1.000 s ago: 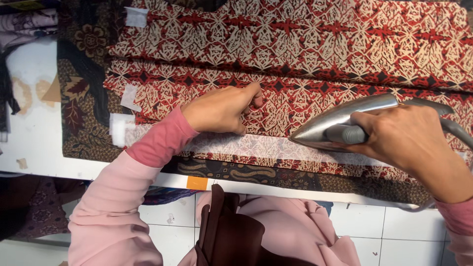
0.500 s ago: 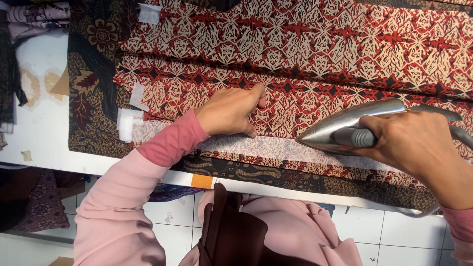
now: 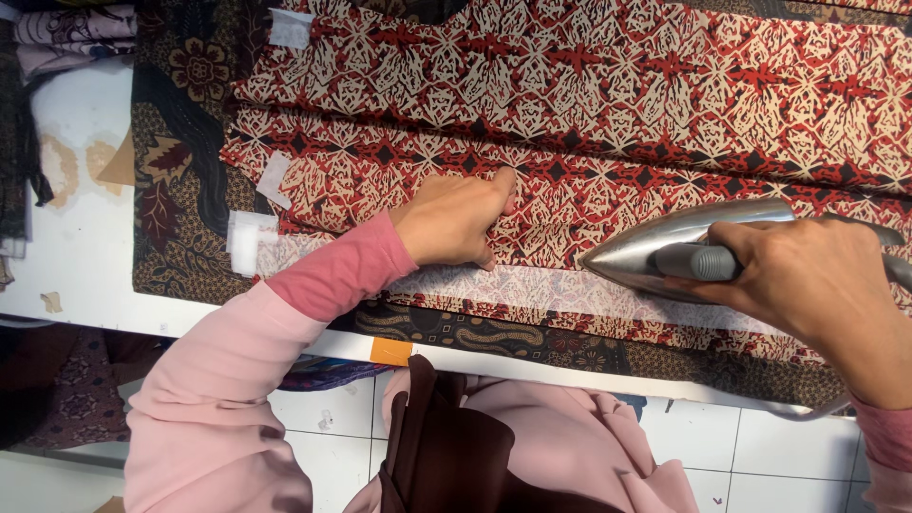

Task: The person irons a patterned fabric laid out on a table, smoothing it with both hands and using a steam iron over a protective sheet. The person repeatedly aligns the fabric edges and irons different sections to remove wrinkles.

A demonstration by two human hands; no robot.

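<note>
Between the earlier frame and now, the metal iron (image 3: 665,249) slides a little rightward along the pale interfacing strip (image 3: 532,285), while the left hand (image 3: 456,220) creeps right on the red batik fabric (image 3: 608,104). The right hand (image 3: 807,275) is wrapped tight around the iron's grey handle at centre right. The left hand presses down with curled fingers, holding nothing. Judging by the flat strip left of the iron's tip, that stretch looks pressed; the part under and right of it seems left. A brown batik cloth (image 3: 180,228) lies beneath, on the white table (image 3: 76,256).
</note>
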